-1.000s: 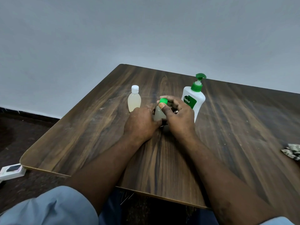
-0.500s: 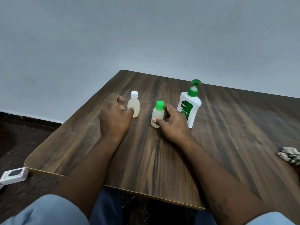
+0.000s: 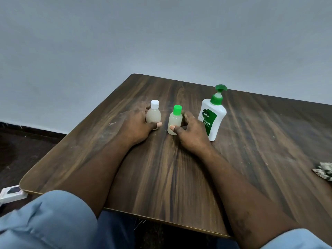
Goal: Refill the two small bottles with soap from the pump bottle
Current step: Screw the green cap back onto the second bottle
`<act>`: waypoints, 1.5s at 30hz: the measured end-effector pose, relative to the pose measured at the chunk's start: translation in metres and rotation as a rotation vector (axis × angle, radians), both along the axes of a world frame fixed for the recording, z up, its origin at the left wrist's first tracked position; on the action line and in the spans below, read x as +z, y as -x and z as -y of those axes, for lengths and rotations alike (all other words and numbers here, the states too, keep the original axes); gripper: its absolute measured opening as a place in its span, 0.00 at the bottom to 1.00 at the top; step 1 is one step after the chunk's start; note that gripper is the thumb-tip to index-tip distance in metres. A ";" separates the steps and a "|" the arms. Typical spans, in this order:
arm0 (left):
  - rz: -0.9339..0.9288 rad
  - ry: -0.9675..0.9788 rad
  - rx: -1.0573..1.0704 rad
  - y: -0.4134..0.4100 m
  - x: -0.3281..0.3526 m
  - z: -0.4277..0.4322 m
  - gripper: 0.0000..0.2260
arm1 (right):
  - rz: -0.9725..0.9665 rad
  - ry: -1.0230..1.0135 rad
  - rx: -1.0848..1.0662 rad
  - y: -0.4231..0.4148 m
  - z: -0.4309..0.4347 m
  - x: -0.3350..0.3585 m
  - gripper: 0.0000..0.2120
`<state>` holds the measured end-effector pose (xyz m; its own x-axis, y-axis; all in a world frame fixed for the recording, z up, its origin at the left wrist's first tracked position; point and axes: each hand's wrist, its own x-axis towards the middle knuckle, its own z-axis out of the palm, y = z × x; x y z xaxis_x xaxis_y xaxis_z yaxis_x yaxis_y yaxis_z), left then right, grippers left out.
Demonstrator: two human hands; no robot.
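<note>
Head view: on the wooden worktop point(image 3: 161, 169) the left hand point(image 3: 137, 127) grips the white-capped small bottle point(image 3: 153, 116), thumb across its front. The right hand point(image 3: 193, 134) pinches the green-capped small bottle point(image 3: 175, 121). Both stand upright and capped. The pump bottle point(image 3: 212, 117) stands just beside the right hand.

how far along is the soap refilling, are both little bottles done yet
Done, apparently: the small clear white-capped bottle and the small clear green-capped bottle stand capped, pale liquid near their shoulders. In hand: the left hand grips the first, the right hand the second. Left: nothing obvious; the white pump bottle stands beside them.
</note>
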<state>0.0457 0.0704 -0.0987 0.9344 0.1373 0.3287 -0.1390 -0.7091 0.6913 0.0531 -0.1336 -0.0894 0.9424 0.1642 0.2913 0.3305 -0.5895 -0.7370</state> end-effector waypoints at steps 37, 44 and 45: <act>-0.065 0.013 -0.133 -0.005 -0.004 -0.003 0.18 | 0.275 -0.005 -0.129 0.015 0.018 0.011 0.25; -0.019 0.022 -0.113 0.002 0.000 0.002 0.18 | 0.864 -0.157 -0.343 0.022 0.039 0.029 0.13; -0.015 0.023 -0.116 0.003 0.001 0.002 0.18 | 0.887 -0.166 -0.397 0.018 0.044 0.030 0.15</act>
